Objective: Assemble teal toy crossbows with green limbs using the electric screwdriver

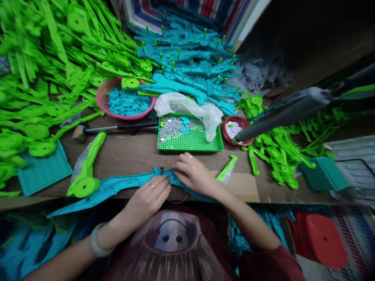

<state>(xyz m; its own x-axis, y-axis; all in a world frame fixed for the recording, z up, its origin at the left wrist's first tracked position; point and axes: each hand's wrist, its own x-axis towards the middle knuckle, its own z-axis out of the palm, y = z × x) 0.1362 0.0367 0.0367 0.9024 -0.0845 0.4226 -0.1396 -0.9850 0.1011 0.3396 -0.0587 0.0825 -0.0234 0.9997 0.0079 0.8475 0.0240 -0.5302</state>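
Note:
A long blue plastic toy shell (117, 187) lies across the near edge of the wooden bench (137, 150). My left hand (150, 195) rests on its middle with the fingers curled down onto it. Just to the right, my right hand (195, 173) presses on the same shell with fingers bent. Thin red and purple wires (178, 201) run along and out of the shell under the hands. A green plastic half (84, 171) lies to the left, touching the shell's far side.
A green tray (190, 142) with small metal screws and a plastic bag sits behind the hands. A pink basket (101, 97) of blue bits, a small red basket (228, 134), a hammer (117, 127), a hanging power screwdriver (290, 111), and heaps of green (43, 58) and blue parts (190, 58) surround them.

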